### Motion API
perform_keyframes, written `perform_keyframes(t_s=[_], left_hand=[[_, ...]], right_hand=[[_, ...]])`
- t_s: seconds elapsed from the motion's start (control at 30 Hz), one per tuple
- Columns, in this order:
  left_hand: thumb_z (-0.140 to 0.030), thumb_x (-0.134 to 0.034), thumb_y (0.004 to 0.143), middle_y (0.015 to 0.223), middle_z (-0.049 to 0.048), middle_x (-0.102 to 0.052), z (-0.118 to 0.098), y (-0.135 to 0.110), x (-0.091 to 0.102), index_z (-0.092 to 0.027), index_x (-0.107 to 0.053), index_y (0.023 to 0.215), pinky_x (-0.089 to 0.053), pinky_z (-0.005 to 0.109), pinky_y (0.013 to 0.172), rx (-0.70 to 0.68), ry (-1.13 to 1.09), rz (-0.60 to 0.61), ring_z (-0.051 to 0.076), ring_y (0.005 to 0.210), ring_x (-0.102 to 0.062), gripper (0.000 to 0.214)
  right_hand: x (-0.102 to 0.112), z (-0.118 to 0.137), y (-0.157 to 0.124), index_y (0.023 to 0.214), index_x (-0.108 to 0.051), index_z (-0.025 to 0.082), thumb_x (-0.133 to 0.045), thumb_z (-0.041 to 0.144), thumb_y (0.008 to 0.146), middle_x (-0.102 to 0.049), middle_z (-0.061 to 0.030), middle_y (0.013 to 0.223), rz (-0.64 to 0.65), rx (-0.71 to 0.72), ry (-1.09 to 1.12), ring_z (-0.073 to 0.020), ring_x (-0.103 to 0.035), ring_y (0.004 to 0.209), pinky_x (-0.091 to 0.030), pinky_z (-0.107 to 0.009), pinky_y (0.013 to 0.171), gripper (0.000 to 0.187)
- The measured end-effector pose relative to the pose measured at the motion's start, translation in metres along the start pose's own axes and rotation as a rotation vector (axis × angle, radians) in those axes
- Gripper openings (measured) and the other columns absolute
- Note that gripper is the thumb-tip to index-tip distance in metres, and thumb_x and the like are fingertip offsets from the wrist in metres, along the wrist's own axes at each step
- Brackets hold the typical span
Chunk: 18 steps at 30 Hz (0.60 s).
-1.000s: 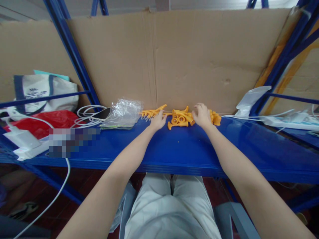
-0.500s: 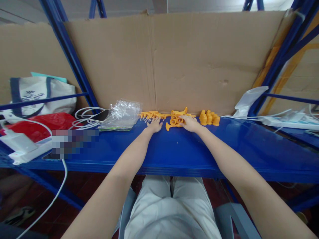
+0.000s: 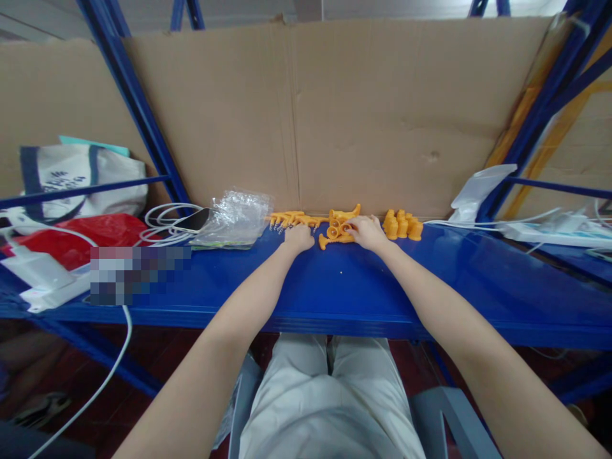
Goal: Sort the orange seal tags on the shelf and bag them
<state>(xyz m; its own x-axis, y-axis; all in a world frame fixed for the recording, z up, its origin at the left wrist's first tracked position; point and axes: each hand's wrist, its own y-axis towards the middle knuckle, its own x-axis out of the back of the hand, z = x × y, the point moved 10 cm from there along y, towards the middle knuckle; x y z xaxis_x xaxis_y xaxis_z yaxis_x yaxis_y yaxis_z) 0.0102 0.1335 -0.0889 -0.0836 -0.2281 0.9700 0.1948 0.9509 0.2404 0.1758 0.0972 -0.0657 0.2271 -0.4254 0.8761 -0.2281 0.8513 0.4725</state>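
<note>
Hands at orange plastic parts
Left hand curled, contents not discernible; right hand touches the parts, grasp indeterminate.

Bright, flat light, sharp in the middle, bendy at the edges

Soft, even light on the cardboard, with barely any hard shadows. The blue shelf has a mild sheen toward the right. It goes dim under the shelf at the bottom left. The wide-angle lens bows the posts and stretches things at the bottom corners. There's a pixelated block at mid left, and the orange parts are in focus but tiny.
</note>
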Motion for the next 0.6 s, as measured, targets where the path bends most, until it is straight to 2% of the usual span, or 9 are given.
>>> perform_keyframes(t_s=[0.13,0.4,0.6], left_hand=[[-0.023,-0.049,0.087,0.129,0.0132,-0.07,0.004,0.004,-0.009,-0.017,-0.073,0.119,-0.052,0.034,0.099,-0.012,0.024,0.025,0.027,0.122,-0.064,0.041],[-0.028,-0.047,0.089,0.139,0.0143,-0.063,0.013,0.01,-0.015,-0.016,-0.066,0.131,-0.048,0.036,0.106,0.016,-0.004,0.012,0.029,0.131,-0.056,0.048],[-0.028,-0.045,0.091,0.148,0.0164,-0.054,0.014,0.01,-0.017,-0.014,-0.059,0.138,-0.045,0.042,0.11,0.017,-0.011,0.03,0.031,0.139,-0.048,0.051]], right_hand=[[-0.003,-0.004,0.002,0.115,-0.072,0.024,-0.05,0.019,0.095,-0.071,-0.0105,0.126,0.003,-0.004,0.001,-0.0289,-0.06,0.124,-0.032,-0.056,0.11,0.03],[-0.005,-0.01,0.004,0.121,-0.071,0.02,-0.044,0.017,0.095,-0.073,-0.0131,0.122,0.013,-0.058,-0.012,-0.0295,-0.062,0.12,-0.036,-0.049,0.107,0.038],[0.01,-0.012,0.001,0.114,-0.072,0.018,-0.04,0.017,0.093,-0.074,-0.0147,0.115,-0.101,-0.067,-0.003,-0.0301,-0.064,0.112,-0.038,-0.048,0.103,0.039]])
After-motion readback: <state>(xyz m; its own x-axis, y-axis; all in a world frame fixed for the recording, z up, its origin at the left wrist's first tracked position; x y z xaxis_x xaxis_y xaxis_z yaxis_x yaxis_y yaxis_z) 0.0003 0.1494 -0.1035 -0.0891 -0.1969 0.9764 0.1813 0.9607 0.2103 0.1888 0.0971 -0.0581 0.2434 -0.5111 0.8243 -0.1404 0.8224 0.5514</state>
